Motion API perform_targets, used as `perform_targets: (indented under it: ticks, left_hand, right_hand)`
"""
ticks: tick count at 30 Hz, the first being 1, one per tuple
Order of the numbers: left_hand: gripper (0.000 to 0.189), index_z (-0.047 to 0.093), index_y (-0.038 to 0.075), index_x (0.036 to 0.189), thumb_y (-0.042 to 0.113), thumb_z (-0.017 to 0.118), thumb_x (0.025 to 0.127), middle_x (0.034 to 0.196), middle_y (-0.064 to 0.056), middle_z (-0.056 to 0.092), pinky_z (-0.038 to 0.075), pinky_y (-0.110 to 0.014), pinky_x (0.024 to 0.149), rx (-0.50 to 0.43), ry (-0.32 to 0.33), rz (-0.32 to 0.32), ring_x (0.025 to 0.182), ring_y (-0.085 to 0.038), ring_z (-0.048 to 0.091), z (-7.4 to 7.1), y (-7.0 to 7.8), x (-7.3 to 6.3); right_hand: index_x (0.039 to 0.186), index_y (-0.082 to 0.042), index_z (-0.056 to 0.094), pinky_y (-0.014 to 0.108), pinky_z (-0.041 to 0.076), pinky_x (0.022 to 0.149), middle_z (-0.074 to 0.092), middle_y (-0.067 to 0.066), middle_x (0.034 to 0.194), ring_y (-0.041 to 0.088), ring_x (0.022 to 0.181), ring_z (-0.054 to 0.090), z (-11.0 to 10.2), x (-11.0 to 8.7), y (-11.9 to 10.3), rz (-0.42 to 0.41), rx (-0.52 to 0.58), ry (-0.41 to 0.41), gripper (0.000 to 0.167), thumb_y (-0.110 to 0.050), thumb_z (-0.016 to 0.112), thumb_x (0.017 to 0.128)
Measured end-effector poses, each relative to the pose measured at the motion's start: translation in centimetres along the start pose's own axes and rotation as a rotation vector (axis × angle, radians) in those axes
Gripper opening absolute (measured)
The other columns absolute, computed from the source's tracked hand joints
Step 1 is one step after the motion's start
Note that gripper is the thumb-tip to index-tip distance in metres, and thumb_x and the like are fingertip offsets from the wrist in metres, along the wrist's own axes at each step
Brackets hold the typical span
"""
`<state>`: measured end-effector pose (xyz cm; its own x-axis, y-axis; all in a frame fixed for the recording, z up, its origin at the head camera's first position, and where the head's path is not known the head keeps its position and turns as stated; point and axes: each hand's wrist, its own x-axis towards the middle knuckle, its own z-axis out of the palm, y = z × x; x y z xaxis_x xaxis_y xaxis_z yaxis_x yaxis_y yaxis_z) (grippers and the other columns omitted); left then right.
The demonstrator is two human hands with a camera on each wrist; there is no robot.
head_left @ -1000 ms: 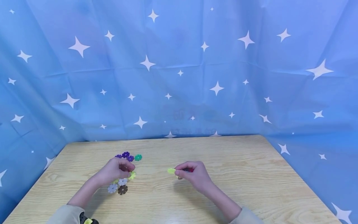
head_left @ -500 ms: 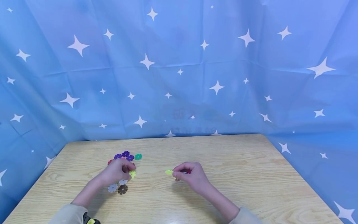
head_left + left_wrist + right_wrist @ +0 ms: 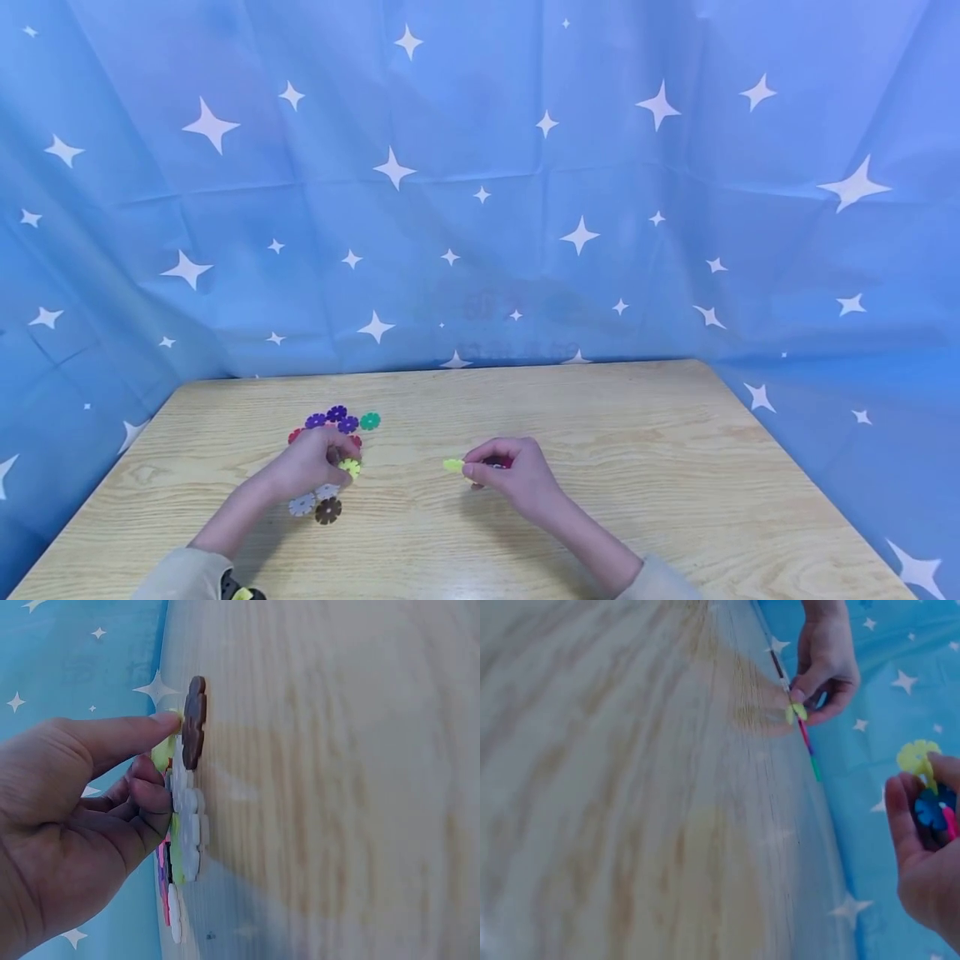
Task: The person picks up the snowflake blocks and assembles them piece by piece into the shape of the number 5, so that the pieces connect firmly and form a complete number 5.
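My left hand point(image 3: 309, 461) is over a cluster of notched plastic snowflake discs on the table's left side. Its thumb and index finger pinch a yellow snowflake disc point(image 3: 350, 469). My right hand point(image 3: 517, 475), nearer the middle, holds a small bunch of snowflake discs. A yellow disc point(image 3: 917, 757) sticks out past its fingertips; a blue disc point(image 3: 930, 808) and a pink disc point(image 3: 950, 820) show in the palm. The fingers hide how these join. Below my left hand lie a brown disc point(image 3: 328, 510) and a pale grey disc point(image 3: 302, 504).
Beyond my left hand, several purple discs point(image 3: 337, 413) lie close together, with a green disc point(image 3: 371, 421) to their right. A red disc point(image 3: 295, 436) shows partly past the hand. The wooden table point(image 3: 637, 433) ends at a blue star-patterned curtain point(image 3: 480, 275).
My left hand has dropped slightly, and its fingertips have come together on the yellow disc. The right hand has shifted a little left with its bunch.
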<state>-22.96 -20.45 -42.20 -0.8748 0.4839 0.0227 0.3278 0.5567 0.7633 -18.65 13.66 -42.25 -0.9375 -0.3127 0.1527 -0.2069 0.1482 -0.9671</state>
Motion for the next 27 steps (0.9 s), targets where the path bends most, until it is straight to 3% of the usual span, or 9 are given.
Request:
perform_targets:
  ticks: [7, 11, 15, 19, 27]
  left_hand:
    - [0.022, 0.072, 0.002, 0.102, 0.000, 0.081, 0.082, 0.090, -0.004, 0.062, 0.053, -0.027, 0.064, 0.005, -0.026, -0.017, 0.077, -0.018, 0.057, 0.1, -0.3, -0.4]
    - [0.016, 0.073, 0.003, 0.103, 0.001, 0.077, 0.087, 0.089, -0.002, 0.061, 0.053, -0.026, 0.066, 0.011, -0.026, 0.012, 0.076, -0.015, 0.055, 0.2, -0.5, -0.6]
    - [0.013, 0.073, 0.004, 0.103, 0.002, 0.075, 0.090, 0.089, -0.001, 0.061, 0.053, -0.026, 0.065, 0.027, -0.022, 0.050, 0.075, -0.012, 0.055, 0.2, -0.3, -0.4]
    - [0.013, 0.072, 0.001, 0.106, 0.002, 0.072, 0.093, 0.088, -0.003, 0.064, 0.055, -0.027, 0.062, -0.022, -0.026, 0.066, 0.071, -0.013, 0.059, 0.4, 0.2, -0.2]
    - [0.018, 0.069, -0.007, 0.112, 0.000, 0.066, 0.096, 0.089, -0.008, 0.066, 0.060, -0.031, 0.060, -0.155, -0.046, 0.077, 0.068, -0.020, 0.065, 1.8, 2.1, 0.3]
  right_hand:
    - [0.099, 0.004, 0.076, 0.035, 0.062, 0.073, 0.074, 0.011, 0.094, 0.018, 0.074, 0.070, -0.1, -0.2, 0.3, 0.013, -0.002, 0.013, 0.014, -0.006, 0.077, 0.090]
    - [0.099, 0.004, 0.076, 0.038, 0.062, 0.073, 0.074, 0.010, 0.093, 0.018, 0.074, 0.070, -0.1, -0.2, 0.2, 0.004, 0.000, 0.020, 0.014, -0.007, 0.077, 0.090]
    - [0.098, 0.002, 0.077, 0.032, 0.059, 0.068, 0.074, 0.008, 0.092, 0.017, 0.074, 0.069, -0.1, -0.2, 0.1, 0.010, -0.027, 0.019, 0.013, -0.008, 0.077, 0.090]
    - [0.098, 0.000, 0.077, 0.027, 0.055, 0.064, 0.074, 0.007, 0.091, 0.017, 0.073, 0.068, -0.1, -0.1, 0.1, 0.015, -0.057, 0.008, 0.013, -0.009, 0.078, 0.090]
    - [0.100, 0.002, 0.078, 0.036, 0.061, 0.070, 0.075, 0.010, 0.096, 0.017, 0.074, 0.071, -0.2, -0.1, 0.0, -0.012, -0.054, -0.006, 0.014, -0.009, 0.077, 0.091]
